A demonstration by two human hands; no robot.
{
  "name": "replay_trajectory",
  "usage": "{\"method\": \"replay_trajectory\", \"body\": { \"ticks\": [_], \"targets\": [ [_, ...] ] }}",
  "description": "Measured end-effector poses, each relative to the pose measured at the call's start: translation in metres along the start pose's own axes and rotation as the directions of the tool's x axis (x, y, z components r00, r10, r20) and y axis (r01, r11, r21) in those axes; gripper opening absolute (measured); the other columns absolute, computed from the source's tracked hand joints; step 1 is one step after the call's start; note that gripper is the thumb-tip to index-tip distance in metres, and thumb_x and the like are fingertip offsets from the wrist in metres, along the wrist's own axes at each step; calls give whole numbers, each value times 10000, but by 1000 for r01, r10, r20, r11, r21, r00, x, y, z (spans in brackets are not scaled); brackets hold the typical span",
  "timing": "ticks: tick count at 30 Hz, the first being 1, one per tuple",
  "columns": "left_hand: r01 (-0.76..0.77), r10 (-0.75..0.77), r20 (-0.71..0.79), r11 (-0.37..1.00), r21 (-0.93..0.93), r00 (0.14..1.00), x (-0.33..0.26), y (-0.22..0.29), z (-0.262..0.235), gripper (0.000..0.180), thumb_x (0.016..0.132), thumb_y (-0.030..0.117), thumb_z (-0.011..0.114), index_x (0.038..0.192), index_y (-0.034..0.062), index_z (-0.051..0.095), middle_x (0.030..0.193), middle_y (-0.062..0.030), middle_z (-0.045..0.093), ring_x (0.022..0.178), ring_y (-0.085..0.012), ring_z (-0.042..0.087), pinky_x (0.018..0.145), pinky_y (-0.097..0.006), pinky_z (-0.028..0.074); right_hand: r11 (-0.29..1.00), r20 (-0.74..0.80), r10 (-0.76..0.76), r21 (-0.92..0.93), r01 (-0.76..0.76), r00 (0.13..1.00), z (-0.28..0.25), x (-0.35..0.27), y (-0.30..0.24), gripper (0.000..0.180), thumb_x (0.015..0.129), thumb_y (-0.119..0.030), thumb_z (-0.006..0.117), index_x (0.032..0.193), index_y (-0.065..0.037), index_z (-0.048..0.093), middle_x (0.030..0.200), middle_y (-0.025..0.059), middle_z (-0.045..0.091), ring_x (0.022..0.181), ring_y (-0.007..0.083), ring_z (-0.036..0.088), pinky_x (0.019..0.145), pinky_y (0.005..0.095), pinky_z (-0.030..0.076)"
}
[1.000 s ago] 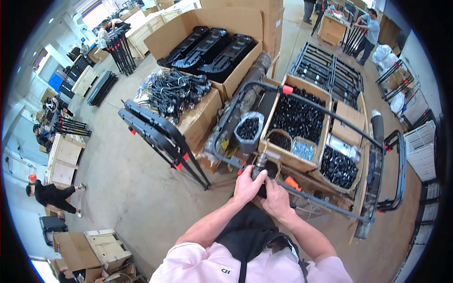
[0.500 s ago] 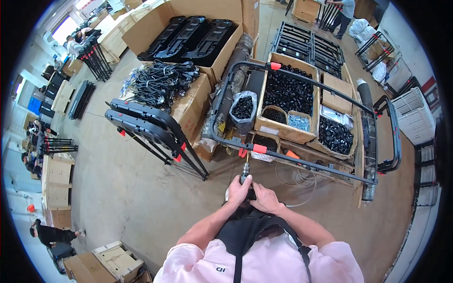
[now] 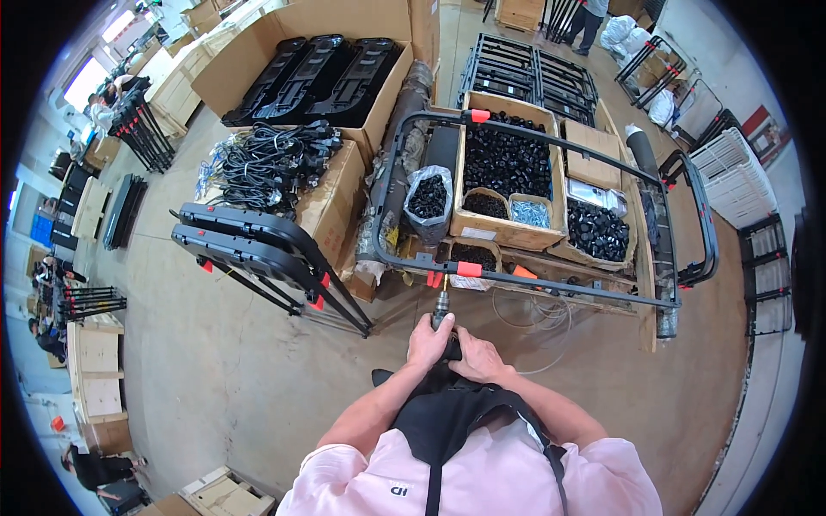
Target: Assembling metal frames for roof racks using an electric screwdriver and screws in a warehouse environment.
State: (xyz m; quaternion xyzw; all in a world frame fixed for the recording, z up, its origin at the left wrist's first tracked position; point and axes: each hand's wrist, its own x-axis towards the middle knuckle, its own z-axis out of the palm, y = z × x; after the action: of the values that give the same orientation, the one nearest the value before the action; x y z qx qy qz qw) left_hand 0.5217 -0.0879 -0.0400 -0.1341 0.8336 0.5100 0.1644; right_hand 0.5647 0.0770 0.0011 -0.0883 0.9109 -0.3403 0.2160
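Both my hands are closed around a drill (image 3: 442,304) with a metal chuck, pointing away from me. My left hand (image 3: 428,342) wraps its body from the left, thumb on top. From the right, my right hand (image 3: 478,357) grips the rear, where the handle is mostly hidden. The long thin bit reaches the near bar of a black tubular frame (image 3: 602,293), beside a red hanging piece (image 3: 434,279) and a red sleeve (image 3: 468,270). Whether the tip sits in a screw is too small to tell.
Under the frame are a wooden box of black caps (image 3: 508,159), a tub of silvery screws (image 3: 529,211) and a bag of black parts (image 3: 428,196). Folded black frames (image 3: 249,245) stand left, near bundled cables (image 3: 271,163). A hose (image 3: 564,340) loops on the floor.
The whole view has shifted, so the frame and boxes sit slightly further left and up. My hands keep their grip on the drill, its bit still at the near bar.
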Motion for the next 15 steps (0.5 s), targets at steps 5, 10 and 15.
{"method": "replay_trajectory", "body": {
  "ticks": [5, 10, 15],
  "targets": [
    [15, -16, 37, 1000, 20, 999, 4, 6, -3, 582, 979, 574, 669, 1003, -7, 658, 934, -223, 724, 914, -374, 706, 832, -484, 535, 1000, -8, -26, -3, 26, 1000, -4, 4, 1, 915, 777, -275, 818, 1514, 32, 370, 1187, 332, 698, 1108, 476, 698, 972, 532, 553],
    [40, -41, 42, 999, 28, 998, 9, 7, -2, 621, 968, 608, 661, 1053, -7, 666, 995, -260, 745, 1002, -430, 730, 887, -510, 547, 999, 42, 7, -40, -5, 999, -15, 7, -8, 895, 840, -352, 812, 1512, 26, 357, 1265, 313, 685, 1147, 465, 690, 984, 536, 554],
    [50, -50, 53, 999, 16, 997, 14, 10, 0, 629, 969, 621, 655, 1060, -2, 667, 999, -257, 748, 1021, -428, 731, 900, -511, 545, 999, 20, 1, -50, 0, 1000, -18, 9, -8, 902, 837, -341, 816, 1515, 29, 350, 1278, 310, 684, 1151, 466, 688, 993, 529, 551]
  ]
}}
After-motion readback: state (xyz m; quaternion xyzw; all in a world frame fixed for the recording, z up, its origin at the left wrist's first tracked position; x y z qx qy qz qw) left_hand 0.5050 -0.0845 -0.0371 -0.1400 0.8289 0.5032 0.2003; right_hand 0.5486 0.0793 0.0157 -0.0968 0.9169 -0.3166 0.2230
